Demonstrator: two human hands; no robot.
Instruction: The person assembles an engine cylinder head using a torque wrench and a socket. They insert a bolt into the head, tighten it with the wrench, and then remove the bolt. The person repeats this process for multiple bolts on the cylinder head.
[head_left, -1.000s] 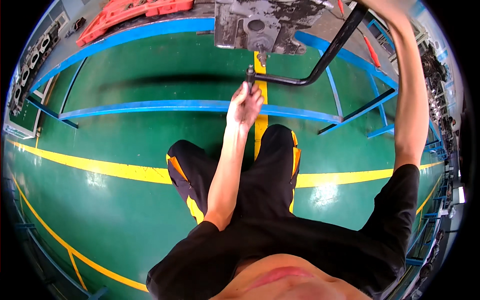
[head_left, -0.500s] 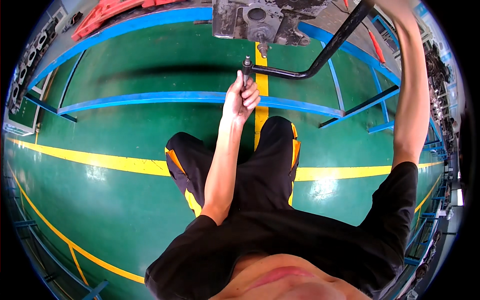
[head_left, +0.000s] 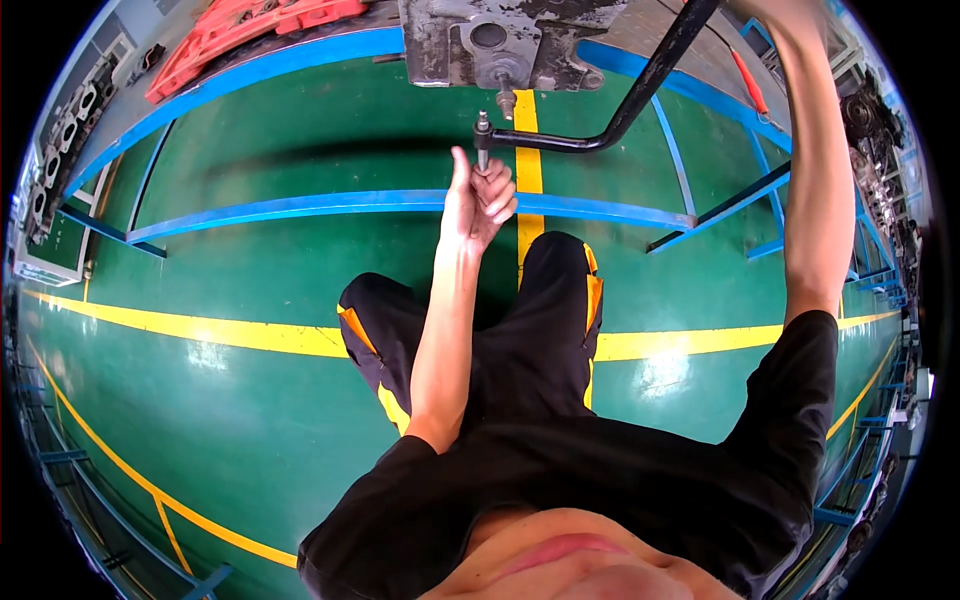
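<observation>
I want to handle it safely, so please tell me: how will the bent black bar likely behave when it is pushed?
The bent black bar looks stiff: its straight parts meet at one clean bend, with no sagging. It is probably rather heavy, since it looks like thick metal. Its smooth, shiny surface may feel a little slippery.

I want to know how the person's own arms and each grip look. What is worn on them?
The left sleeve and right sleeve are short, plain black, leaving both forearms bare. On the left grip no glove, ring or watch shows. The right grip is blurred and partly cut off by the upper edge, so its details cannot be told.
</observation>
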